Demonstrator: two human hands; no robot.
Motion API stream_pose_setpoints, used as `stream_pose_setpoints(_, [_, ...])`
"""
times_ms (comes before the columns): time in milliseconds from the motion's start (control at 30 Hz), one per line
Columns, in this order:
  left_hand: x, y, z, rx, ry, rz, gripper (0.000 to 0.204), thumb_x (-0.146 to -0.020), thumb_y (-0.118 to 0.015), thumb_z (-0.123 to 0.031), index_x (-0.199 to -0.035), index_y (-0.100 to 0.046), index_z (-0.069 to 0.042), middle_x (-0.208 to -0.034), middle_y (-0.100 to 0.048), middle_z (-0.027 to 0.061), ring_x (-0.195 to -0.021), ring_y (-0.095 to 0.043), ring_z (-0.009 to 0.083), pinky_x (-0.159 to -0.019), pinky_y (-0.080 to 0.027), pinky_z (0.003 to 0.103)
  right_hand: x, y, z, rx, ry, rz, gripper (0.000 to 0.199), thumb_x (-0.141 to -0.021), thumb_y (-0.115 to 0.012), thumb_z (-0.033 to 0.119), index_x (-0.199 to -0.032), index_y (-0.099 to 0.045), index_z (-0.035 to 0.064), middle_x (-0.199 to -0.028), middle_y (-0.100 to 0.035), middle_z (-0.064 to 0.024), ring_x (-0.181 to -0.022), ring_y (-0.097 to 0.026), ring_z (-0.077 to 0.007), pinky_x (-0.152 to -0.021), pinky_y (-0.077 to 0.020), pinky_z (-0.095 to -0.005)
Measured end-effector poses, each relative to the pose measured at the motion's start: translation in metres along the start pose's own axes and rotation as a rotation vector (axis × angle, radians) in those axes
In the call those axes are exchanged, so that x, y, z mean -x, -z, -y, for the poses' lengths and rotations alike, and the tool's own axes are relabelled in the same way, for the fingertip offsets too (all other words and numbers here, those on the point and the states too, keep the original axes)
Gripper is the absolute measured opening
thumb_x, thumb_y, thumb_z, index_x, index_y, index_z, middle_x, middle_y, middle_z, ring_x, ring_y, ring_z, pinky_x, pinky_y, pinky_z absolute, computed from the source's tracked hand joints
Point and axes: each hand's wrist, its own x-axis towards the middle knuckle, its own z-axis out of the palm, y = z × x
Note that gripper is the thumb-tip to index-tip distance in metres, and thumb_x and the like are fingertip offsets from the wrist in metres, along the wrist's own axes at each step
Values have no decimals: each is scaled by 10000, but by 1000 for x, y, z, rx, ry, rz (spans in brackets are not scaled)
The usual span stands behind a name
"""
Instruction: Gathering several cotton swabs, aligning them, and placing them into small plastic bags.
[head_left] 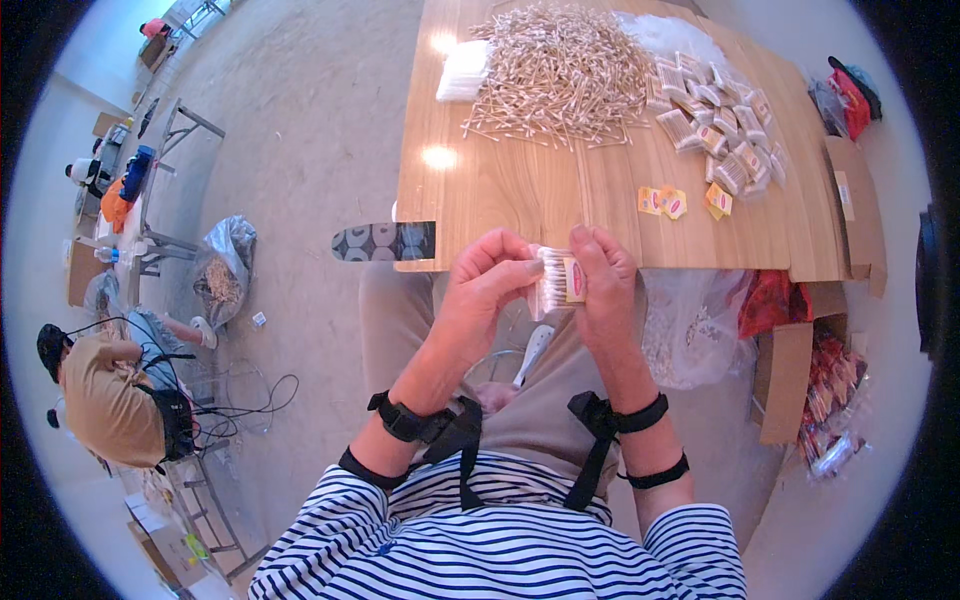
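Between my two hands, just off the table's near edge, is a small pack of cotton swabs (549, 283) with a yellow and white label card (574, 281) at its right side. My left hand (492, 272) pinches the pack's left side, thumb across its top. On the right side, my right hand (605, 280) grips the pack by the card, its thumb pointing up. The fingers behind the pack are partly hidden. Beyond my hands, a few loose label cards (672, 203) lie on the wooden table (520, 190).
A large heap of loose cotton swabs (565, 75) covers the table's far middle. Filled packs (735, 140) pile up at its right, and a stack of white bags (463, 72) sits left. Beneath the table hangs a clear plastic bag (690, 335) beside cardboard boxes (785, 385). A seated person (115, 400) works at far left.
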Motion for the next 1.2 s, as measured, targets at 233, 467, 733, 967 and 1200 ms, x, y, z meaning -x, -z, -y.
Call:
stream_pose_setpoints(233, [-5, 3, 0, -27, -11, -56, 24, -937, -645, -77, -922, -627, -75, -890, -646, -22, -801, -617, 62, -741, -518, 228, 3, -12, 9, 105, 21, -59, 262, -992, -618, 224, -762, -568, 111, -685, -470, 91, -620, -419, 4, -522, -353, -222])
stream_pose_setpoints(467, [-7, 1, 9, -37, -27, -8, 135, -912, -673, -55, -1033, -615, -64, -950, -664, 1, -849, -640, 85, -759, -525, 243, -7, -2, -5, 5, 45, -112, 264, -995, -613, 218, -755, -569, 119, -679, -474, 91, -596, -406, 2, -508, -340, -221])
stream_pose_setpoints(733, [-4, -14, 18, -104, -128, 55, 349, -837, -710, 11, -1164, -599, -39, -1065, -688, 40, -981, -665, 129, -835, -552, 283, -12, 1, -12, -138, 45, -205, 251, -993, -630, 231, -776, -597, 109, -695, -497, 84, -606, -438, -9, -527, -370, -221])
stream_pose_setpoints(967, [-20, 9, 12, -457, -154, -95, 257, -812, -739, -2, -1056, -662, -35, -1005, -696, 25, -919, -649, 127, -818, -522, 277, -17, 15, -2, 503, 393, -55, 127, -900, -709, 155, -882, -668, 35, -757, -567, 17, -672, -533, -118, -643, -460, -269])
stream_pose_setpoints(1200, [-39, 14, 7, -1031, -361, 55, 162, -814, -743, -9, -957, -671, -37, -920, -686, 7, -869, -626, 105, -785, -513, 293, -31, 16, 21, 732, 383, 255, 117, -781, -725, 29, -820, -618, 5, -791, -588, -94, -714, -586, -203, -632, -463, -326])
